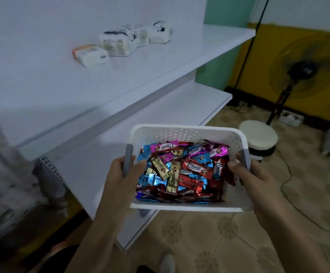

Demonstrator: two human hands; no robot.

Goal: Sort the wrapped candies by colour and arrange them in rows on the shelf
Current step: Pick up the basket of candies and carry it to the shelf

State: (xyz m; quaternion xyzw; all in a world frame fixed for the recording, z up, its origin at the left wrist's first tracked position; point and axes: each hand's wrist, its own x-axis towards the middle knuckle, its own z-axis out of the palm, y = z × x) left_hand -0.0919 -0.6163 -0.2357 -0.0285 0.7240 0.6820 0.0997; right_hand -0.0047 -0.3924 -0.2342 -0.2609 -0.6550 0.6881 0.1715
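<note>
A white perforated basket (187, 133) is held in the air in front of the shelves. It is full of mixed wrapped candies (182, 172) in red, blue, pink and gold foil. My left hand (120, 174) grips the basket's left side at its grey handle, thumb over the rim. My right hand (252, 178) grips the right side, thumb inside the rim touching the candies. The lower white shelf (105, 150) lies just left of and below the basket, and the upper white shelf (61, 79) is above it.
Several white packets and an orange-edged box (90, 54) sit at the back of the upper shelf. On the tiled floor to the right are a round white stool (258, 134), a standing fan (306, 67), a power strip and cables. A perforated panel (48, 164) stands at the left.
</note>
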